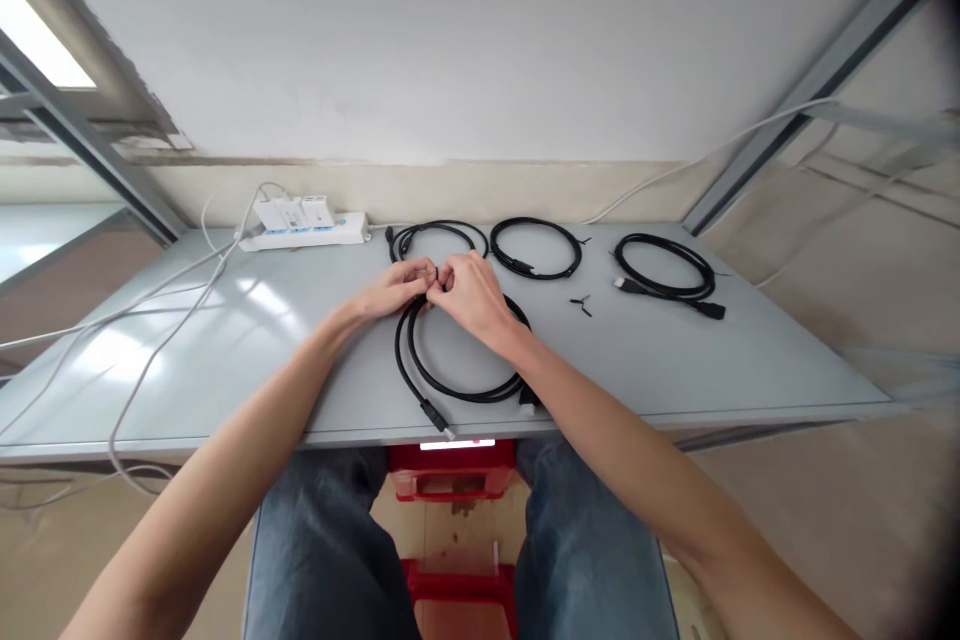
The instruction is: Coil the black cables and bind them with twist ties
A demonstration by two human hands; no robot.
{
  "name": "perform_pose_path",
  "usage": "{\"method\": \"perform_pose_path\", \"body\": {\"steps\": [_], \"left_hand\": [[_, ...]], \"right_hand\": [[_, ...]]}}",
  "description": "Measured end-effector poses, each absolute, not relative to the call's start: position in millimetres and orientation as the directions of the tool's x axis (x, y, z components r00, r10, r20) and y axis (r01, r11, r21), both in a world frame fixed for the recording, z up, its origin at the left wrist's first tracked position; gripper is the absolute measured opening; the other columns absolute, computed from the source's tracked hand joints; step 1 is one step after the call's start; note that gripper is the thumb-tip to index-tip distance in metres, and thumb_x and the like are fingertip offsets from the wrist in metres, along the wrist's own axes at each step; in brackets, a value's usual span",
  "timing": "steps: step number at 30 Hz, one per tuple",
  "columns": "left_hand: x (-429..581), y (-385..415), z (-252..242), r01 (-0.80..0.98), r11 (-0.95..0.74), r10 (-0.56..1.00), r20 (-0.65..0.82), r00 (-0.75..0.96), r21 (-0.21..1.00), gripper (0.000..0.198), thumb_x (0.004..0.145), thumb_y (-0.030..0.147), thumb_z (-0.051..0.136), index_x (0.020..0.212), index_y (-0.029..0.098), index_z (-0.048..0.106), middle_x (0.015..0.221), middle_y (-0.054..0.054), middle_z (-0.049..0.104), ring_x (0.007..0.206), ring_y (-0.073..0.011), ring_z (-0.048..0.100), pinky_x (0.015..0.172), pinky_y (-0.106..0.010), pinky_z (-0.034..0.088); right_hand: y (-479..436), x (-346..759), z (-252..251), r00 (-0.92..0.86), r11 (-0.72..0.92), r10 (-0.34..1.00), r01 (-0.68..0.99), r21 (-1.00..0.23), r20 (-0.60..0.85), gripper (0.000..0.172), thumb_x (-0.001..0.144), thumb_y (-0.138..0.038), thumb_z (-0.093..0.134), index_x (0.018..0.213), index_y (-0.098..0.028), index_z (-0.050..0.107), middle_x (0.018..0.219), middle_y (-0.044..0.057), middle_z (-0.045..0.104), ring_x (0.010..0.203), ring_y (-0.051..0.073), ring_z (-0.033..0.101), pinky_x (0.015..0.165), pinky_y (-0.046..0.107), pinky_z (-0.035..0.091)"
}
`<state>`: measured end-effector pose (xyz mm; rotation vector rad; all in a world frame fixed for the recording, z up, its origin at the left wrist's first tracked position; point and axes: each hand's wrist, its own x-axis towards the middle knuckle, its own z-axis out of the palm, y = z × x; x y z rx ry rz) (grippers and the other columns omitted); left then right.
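A coiled black cable point(450, 382) lies on the grey table point(750, 360) in front of me, its plug ends near the front edge. My left hand point(397, 288) and my right hand point(469, 292) meet at the top of this coil, fingers pinched together on the cable. Whether a small tie sits between the fingertips is hidden. Three more coiled black cables lie behind: one point(435, 235) just past my hands, one point(535, 248) in the middle, one point(667, 275) at the right. A small black twist tie point(580, 304) lies loose to the right of my right hand.
A white power strip point(304, 228) with white chargers plugged in stands at the back left, its white cords point(150, 340) trailing over the table's left side. A wall rises behind the table. A red stool point(450, 480) shows below between my knees.
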<state>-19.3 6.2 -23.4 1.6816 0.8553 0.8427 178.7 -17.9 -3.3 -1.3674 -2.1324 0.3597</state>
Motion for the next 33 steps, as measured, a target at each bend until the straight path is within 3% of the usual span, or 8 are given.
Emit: {"method": "perform_pose_path", "body": {"steps": [4,8,11,15,22,33], "left_hand": [[-21.2,2.7,-21.2,0.198,-0.238,0.864,0.115,0.490,0.951,0.027,0.093,0.044,0.073,0.083,0.023,0.061,0.063,0.002,0.063,0.060,-0.0140,0.055,0.059,-0.026,0.042],[-23.9,0.2,-19.3,0.128,-0.232,0.864,0.144,0.482,0.964,0.033,0.095,0.048,0.085,0.100,0.021,0.067,0.073,0.002,0.069,0.066,-0.0155,0.065,0.063,-0.026,0.046],[-24.4,0.4,-20.1,0.074,-0.245,0.848,0.177,0.499,0.967,0.041,0.094,0.050,0.093,0.107,0.021,0.067,0.082,0.000,0.075,0.073,-0.0161,0.070,0.072,-0.027,0.054],[-24.8,6.1,-26.8,0.044,-0.310,0.835,0.250,0.490,0.950,0.042,0.091,0.047,0.096,0.100,0.020,0.066,0.088,-0.002,0.077,0.081,-0.0168,0.075,0.086,-0.031,0.060],[-26.7,11.9,-34.4,0.132,-0.300,0.837,0.194,0.511,0.945,0.033,0.089,0.039,0.090,0.099,0.019,0.065,0.081,0.001,0.073,0.066,-0.0142,0.071,0.067,-0.027,0.055],[-21.5,3.2,-27.8,0.099,-0.334,0.799,0.225,0.558,0.937,0.025,0.096,0.033,0.082,0.099,0.022,0.060,0.081,0.002,0.073,0.058,-0.0137,0.072,0.064,-0.028,0.056]], "right_hand": [[-17.8,176.0,-4.9,-0.286,0.449,0.888,0.704,-0.550,0.360,0.032,0.093,-0.017,0.079,0.080,-0.029,0.052,0.086,0.006,0.076,0.114,0.034,0.071,0.098,0.044,0.052],[-11.6,181.5,-6.3,-0.262,0.467,0.877,0.665,-0.584,0.403,0.031,0.091,-0.013,0.080,0.078,-0.028,0.056,0.085,0.005,0.075,0.109,0.033,0.070,0.095,0.042,0.053],[-8.0,187.1,-6.8,-0.300,0.487,0.870,0.648,-0.586,0.391,0.029,0.094,-0.011,0.079,0.080,-0.027,0.060,0.087,0.005,0.076,0.107,0.031,0.070,0.095,0.041,0.051],[-9.1,188.6,-6.7,-0.371,0.524,0.851,0.644,-0.557,0.371,0.027,0.102,-0.010,0.075,0.085,-0.026,0.061,0.095,0.006,0.081,0.111,0.030,0.071,0.100,0.041,0.048],[-11.6,186.6,-6.1,-0.403,0.536,0.844,0.666,-0.519,0.354,0.032,0.099,-0.010,0.079,0.085,-0.027,0.056,0.098,0.006,0.081,0.115,0.032,0.069,0.103,0.043,0.046],[-9.5,187.1,-8.7,-0.386,0.528,0.849,0.647,-0.550,0.360,0.035,0.093,-0.009,0.076,0.079,-0.029,0.050,0.092,0.006,0.077,0.104,0.029,0.070,0.092,0.038,0.050]]}}
